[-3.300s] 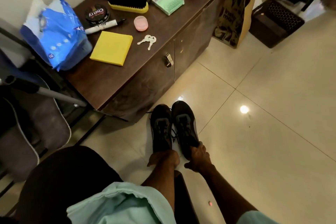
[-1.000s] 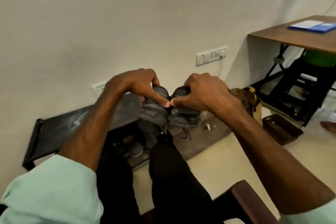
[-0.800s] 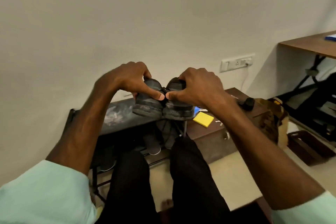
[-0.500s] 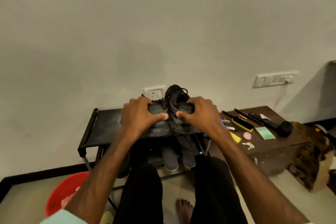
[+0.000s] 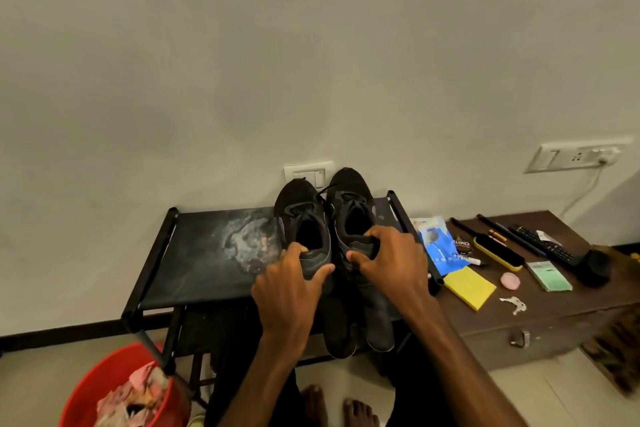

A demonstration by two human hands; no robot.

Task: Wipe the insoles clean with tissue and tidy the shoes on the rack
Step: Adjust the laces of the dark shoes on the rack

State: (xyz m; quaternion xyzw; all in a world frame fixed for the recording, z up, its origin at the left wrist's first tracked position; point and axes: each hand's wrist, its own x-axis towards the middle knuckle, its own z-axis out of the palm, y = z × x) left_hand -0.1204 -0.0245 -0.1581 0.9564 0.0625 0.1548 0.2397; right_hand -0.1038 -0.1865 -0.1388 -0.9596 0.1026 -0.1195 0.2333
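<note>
Two black sneakers stand side by side on the top shelf of the black shoe rack (image 5: 194,263), toes toward the wall. My left hand (image 5: 291,284) grips the heel of the left shoe (image 5: 301,215). My right hand (image 5: 388,263) grips the heel of the right shoe (image 5: 349,201). Both shoe openings look dark and I cannot tell whether insoles lie inside. On the shelf below, two dark insoles or soles (image 5: 360,326) stick out toward me. A blue tissue pack (image 5: 438,250) lies just right of the rack.
A brown low cabinet (image 5: 554,315) on the right holds a yellow pad (image 5: 469,288), brush (image 5: 498,253), polish tin, keys, green pack and remote. A red bucket (image 5: 104,388) with crumpled tissue stands at the lower left. My bare feet rest on the floor below.
I lifted the pair of shoes from the floor and brought them over to the rack. They now sit on its top shelf, with both hands still on the heels.
</note>
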